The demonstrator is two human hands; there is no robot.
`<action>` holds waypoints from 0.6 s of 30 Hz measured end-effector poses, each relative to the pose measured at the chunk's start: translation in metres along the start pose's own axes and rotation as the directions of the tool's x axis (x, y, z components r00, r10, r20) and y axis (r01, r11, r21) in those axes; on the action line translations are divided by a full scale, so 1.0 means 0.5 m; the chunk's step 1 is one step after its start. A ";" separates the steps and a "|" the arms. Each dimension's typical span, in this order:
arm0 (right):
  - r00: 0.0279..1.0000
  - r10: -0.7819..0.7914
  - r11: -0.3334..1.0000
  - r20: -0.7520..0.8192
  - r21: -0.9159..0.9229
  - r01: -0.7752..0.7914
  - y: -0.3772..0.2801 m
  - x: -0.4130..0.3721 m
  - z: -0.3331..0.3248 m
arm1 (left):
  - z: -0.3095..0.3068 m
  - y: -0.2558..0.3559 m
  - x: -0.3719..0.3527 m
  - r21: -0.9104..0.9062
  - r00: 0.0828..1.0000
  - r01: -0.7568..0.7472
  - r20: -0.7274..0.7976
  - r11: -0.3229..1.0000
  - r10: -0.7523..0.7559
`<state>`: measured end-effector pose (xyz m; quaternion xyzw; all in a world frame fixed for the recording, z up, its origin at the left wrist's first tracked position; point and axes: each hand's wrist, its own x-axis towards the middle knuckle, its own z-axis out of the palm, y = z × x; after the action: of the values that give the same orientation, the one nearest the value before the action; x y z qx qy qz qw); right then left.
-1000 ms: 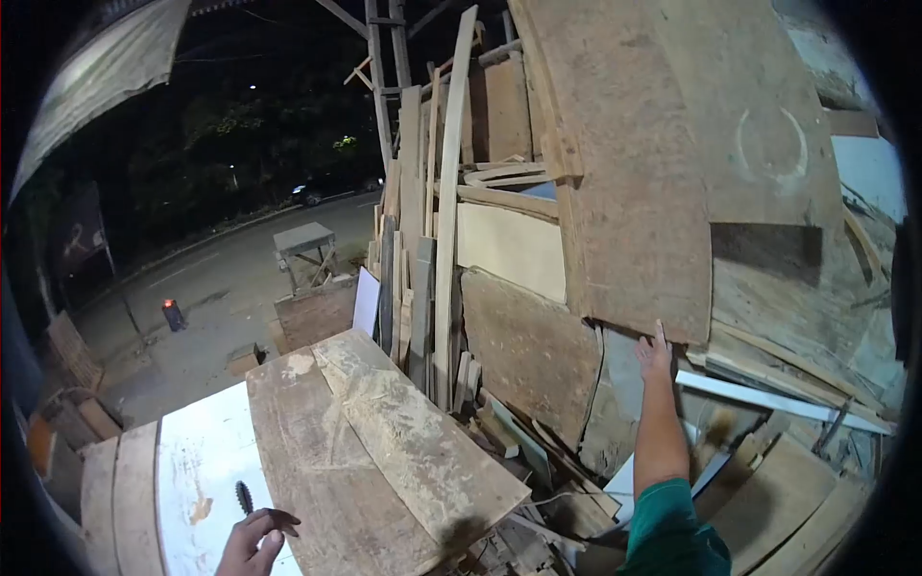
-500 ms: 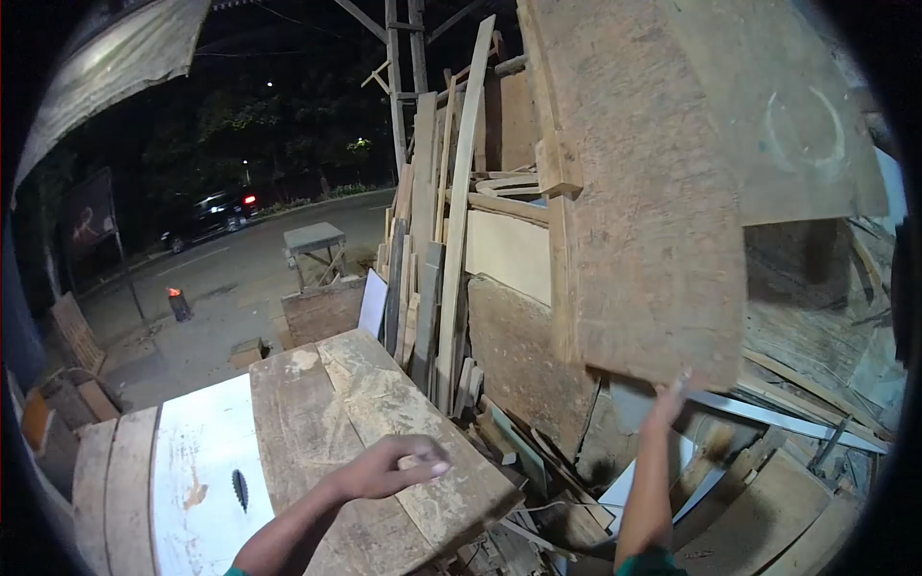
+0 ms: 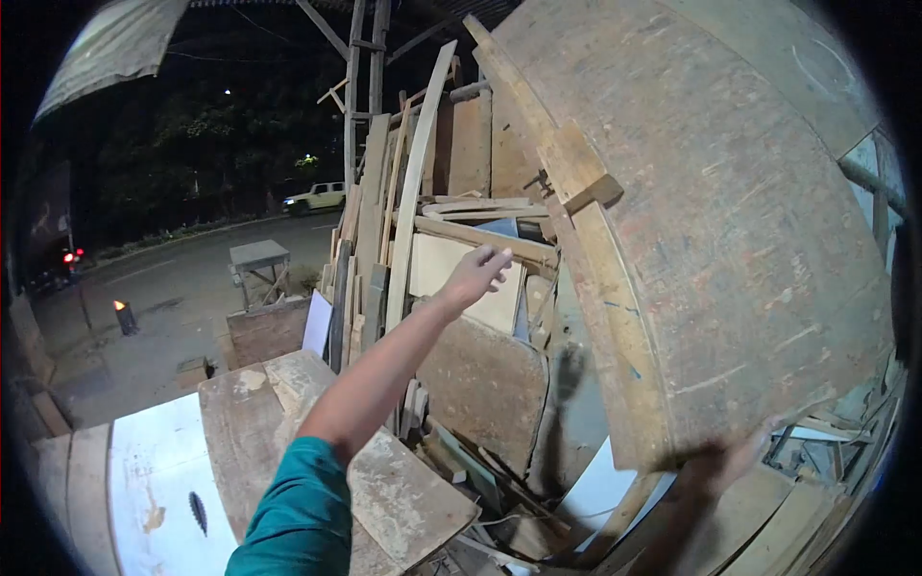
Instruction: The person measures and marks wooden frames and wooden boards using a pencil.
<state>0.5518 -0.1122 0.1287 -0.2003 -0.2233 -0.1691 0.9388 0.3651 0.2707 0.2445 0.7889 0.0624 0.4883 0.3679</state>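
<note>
A large worn wooden panel fills the right side and leans at a tilt. Along its left edge runs a wooden strip with a small block on it. My right hand is at the panel's lower edge, partly in shadow; its fingers are blurred and partly hidden. My left hand reaches forward in mid-air, left of the strip, fingers apart and holding nothing. Behind it stands a cream board.
A saw blade sticks up through the white tabletop at lower left. Upright planks lean at centre. Scrap wood lies below the panel. A small stand, a fire and a car are farther off.
The panel has swung and tilted, its lower end shifting right. My left hand has moved up and forward from above the table, fingers spreading. My right hand has moved right and down. The view has turned.
</note>
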 end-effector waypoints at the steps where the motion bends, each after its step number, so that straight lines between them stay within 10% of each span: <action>1: 0.998 -0.036 0.997 -0.055 -0.075 0.032 -0.033 0.003 0.001 | 0.020 -0.008 0.022 -0.114 0.998 0.046 -0.045 0.992 -0.051; 10: 0.941 -0.338 0.934 -0.004 -0.122 0.335 -0.316 0.108 0.022 | 0.087 0.140 0.251 -0.572 0.972 0.177 -0.026 0.801 -0.233; 18: 0.785 -0.561 0.719 0.263 -0.315 0.620 -0.495 0.101 0.072 | 0.177 0.218 0.352 -0.790 0.963 0.018 0.179 0.613 0.202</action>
<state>0.4810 -0.3209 0.2571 -0.3105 -0.3073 -0.4851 0.7575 0.4998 0.2265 0.4196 0.6057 -0.2449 0.3811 0.6541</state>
